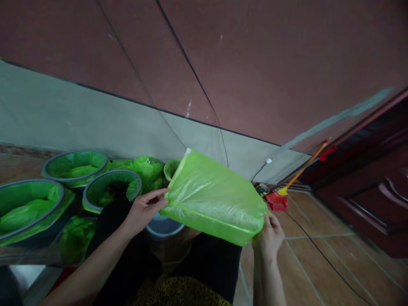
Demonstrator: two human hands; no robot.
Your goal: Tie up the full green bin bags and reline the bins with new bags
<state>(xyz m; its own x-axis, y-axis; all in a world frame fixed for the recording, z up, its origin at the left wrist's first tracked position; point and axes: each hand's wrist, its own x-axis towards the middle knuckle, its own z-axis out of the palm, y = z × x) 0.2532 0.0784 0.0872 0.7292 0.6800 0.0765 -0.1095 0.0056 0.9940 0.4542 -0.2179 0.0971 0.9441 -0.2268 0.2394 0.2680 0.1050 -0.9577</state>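
A green plastic bag [216,191] is stretched out flat between my two hands, above my knees. My left hand [146,210] pinches its left edge between thumb and fingers. At the other end, my right hand [269,233] grips the bag's right edge, and some of its fingers are hidden. Partly below the bag, a grey bin [164,227] stands between my legs; the bag covers some of its rim. Just behind the bag's left corner is a smaller bin with a green liner [171,169].
Several bins with green liners, such as the large oval bin [30,212], stand at the left. A bundle of green bags [146,172] lies by the wall. At the right are a red dustpan [277,200], a yellow-handled broom [302,170], a cable [318,250] and a dark red door [372,195].
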